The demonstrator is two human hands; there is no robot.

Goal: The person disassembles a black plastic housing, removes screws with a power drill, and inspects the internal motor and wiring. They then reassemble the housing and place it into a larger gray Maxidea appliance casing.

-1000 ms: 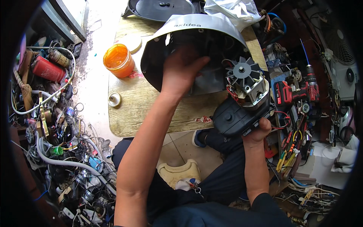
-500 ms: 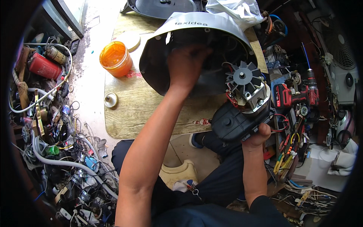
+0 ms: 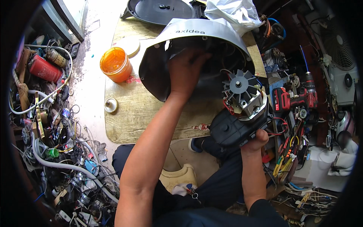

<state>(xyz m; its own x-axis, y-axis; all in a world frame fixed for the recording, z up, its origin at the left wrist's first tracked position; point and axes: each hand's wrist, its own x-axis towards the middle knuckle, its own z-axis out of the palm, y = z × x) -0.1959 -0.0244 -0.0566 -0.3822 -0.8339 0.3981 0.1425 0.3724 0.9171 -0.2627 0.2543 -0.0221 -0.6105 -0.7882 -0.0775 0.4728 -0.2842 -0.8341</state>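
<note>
My left hand [image 3: 185, 68] reaches inside a silver-rimmed, dark hollow appliance housing [image 3: 185, 28] lying on its side on the table. Its fingers are bent together in the shadow; what they hold, if anything, does not show. Low at the right, my right hand [image 3: 257, 140] grips a motor assembly from below. This has a black rounded plastic base [image 3: 232, 128], a metal-framed motor and a grey finned fan [image 3: 240, 86]. The assembly is tilted beside the housing's open mouth, with thin wires running between them.
An orange jar of grease [image 3: 116, 65], its pale lid [image 3: 128, 46] and a small round part [image 3: 110, 105] lie on the wooden table [image 3: 132, 121]. Behind stand a black oval tray-like part [image 3: 160, 8] and a white plastic bag [image 3: 234, 15]. A red drill [image 3: 291, 98] and pliers crowd the right; scrap heaps the left.
The housing has shifted slightly down and toward me, its rim tilting. The motor assembly in my right hand has moved a little lower and left. My left hand stays inside.
</note>
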